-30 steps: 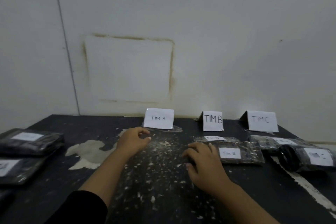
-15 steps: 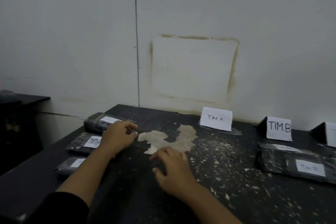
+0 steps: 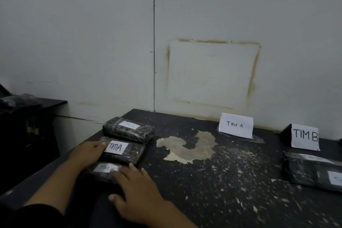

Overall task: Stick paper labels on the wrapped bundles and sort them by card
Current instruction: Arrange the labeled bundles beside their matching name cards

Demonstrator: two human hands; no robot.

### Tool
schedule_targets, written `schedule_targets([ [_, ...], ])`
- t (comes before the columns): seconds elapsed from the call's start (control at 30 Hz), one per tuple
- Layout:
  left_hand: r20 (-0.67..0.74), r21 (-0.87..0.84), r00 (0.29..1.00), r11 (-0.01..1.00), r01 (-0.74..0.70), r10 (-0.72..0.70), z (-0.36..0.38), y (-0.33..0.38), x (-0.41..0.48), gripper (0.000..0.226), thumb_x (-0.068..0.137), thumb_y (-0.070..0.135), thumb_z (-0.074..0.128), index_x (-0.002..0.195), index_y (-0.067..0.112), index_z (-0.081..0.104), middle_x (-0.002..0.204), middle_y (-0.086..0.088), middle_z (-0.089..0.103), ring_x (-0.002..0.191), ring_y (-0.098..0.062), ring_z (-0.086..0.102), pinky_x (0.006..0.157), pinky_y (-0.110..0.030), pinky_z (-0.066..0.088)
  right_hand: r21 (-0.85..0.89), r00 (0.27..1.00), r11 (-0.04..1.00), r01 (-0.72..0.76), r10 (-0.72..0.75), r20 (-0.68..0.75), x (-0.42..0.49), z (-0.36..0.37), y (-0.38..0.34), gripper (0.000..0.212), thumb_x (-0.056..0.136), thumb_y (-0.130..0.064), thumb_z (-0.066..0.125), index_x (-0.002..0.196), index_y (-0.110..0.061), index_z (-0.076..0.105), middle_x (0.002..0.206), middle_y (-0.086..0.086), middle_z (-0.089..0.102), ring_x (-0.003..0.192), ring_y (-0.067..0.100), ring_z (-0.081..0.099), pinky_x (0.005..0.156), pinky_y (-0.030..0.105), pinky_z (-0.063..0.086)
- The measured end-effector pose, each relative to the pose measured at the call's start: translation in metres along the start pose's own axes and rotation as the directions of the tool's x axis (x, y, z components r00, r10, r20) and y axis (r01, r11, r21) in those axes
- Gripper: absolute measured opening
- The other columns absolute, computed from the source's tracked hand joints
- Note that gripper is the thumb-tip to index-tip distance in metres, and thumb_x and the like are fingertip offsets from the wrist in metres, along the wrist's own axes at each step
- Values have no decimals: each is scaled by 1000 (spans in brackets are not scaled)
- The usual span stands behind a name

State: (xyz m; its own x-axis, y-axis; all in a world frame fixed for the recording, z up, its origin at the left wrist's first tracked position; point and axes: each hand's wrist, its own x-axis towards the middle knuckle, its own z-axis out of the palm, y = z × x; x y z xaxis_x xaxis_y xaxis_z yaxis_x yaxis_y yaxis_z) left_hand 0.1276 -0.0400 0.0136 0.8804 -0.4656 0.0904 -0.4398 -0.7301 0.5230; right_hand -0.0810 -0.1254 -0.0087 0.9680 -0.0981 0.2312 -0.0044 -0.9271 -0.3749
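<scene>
Head view: three black wrapped bundles lie in a row at the left edge of the dark, paint-flecked table (image 3: 222, 187). The far bundle (image 3: 129, 132) carries a small white label. The middle bundle (image 3: 129, 153) has a label reading "TIMA". The left hand (image 3: 87, 152) holds this bundle's left end, thumb on top beside the label and fingers curled round the end. The right hand (image 3: 137, 185) lies flat on the near bundle (image 3: 100, 172), its fingers (image 3: 118, 174) straight and spread, covering part of its label. The "TIM A" card (image 3: 236, 125) stands at the far edge by the wall, well right of the three bundles. The "TIM B" card (image 3: 304, 137) stands further right, with more labelled bundles (image 3: 307, 172) lying just near of it.
</scene>
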Motion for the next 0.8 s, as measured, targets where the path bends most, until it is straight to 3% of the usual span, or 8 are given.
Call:
schedule_targets([
  [0.1, 4, -19, 1000, 1000, -15, 15, 0, 6, -3, 31, 94, 41, 52, 80, 22, 73, 98, -8, 72, 89, -23, 63, 71, -27, 42, -23, 999, 1000, -4, 4, -36, -2, -1, 8, 51, 90, -41, 50, 136, -21, 41, 143, 4, 37, 141, 24, 19, 116, 47, -1],
  [0.17, -11, -15, 999, 999, -42, 42, 3, 10, -4, 22, 87, 44, 60, 88, 25, 73, 99, -4, 72, 92, -20, 63, 76, -28, 46, -73, 999, 997, 7, -10, -50, -5, -7, 14, 49, 87, -44, 53, 127, -16, 49, 131, 8, 45, 133, 25, 31, 117, 46, 2],
  [0.23, -20, 33, 999, 999, -27, 27, 8, 17, -7, 39, 80, 53, 64, 114, 35, 64, 117, -1, 67, 107, -21, 60, 93, -34, 46, -108, 999, 994, 10, -15, -45, -10, -13, 19, 46, 85, -45, 57, 117, -11, 52, 121, 10, 48, 120, 27, 41, 117, 45, 6],
  [0.3, -3, 146, 1000, 989, 7, -7, 13, 25, -10, 51, 75, 65, 61, 122, 47, 55, 130, 4, 59, 118, -22, 55, 101, -40, 41, -113, 999, 994, 3, -8, -51, -15, -19, 23, 40, 83, -41, 60, 109, -11, 54, 116, 11, 48, 112, 29, 45, 117, 43, 9],
  [0.37, 36, 134, 999, 991, 20, -25, 20, 34, -8, 50, 71, 67, 63, 117, 46, 59, 131, 4, 58, 119, -22, 54, 101, -41, 41, -128, 999, 992, -13, 7, -47, -24, -27, 29, 35, 83, -36, 62, 106, -11, 54, 115, 11, 48, 109, 30, 47, 114, 42, 15],
  [0.47, 106, -92, 994, 995, 36, -26, 27, 49, -10, 41, 64, 51, 80, 98, 31, 69, 114, 0, 66, 104, -19, 60, 95, -33, 46, -186, 999, 982, -18, 10, -42, -39, -41, 42, 31, 83, -36, 62, 104, -14, 54, 113, 10, 49, 103, 30, 49, 102, 42, 28],
  [0.67, 190, -249, 981, 968, 15, 33, 46, 96, -24, 42, 55, 36, 90, 89, 19, 73, 89, 4, 69, 78, -8, 62, 67, -22, 44, -216, 996, 974, -74, 61, -67, -82, -73, 91, 29, 82, -43, 59, 103, -25, 51, 114, -2, 51, 105, 19, 48, 99, 36, 30],
  [0.8, 206, -264, 973, 964, -43, 99, 72, 138, -36, 41, 51, 40, 91, 85, 24, 73, 93, 6, 69, 90, -12, 64, 79, -24, 48, -244, 990, 962, -125, 104, -99, -114, -91, 130, 33, 81, -48, 55, 112, -36, 49, 116, -8, 51, 109, 13, 47, 100, 30, 28],
])
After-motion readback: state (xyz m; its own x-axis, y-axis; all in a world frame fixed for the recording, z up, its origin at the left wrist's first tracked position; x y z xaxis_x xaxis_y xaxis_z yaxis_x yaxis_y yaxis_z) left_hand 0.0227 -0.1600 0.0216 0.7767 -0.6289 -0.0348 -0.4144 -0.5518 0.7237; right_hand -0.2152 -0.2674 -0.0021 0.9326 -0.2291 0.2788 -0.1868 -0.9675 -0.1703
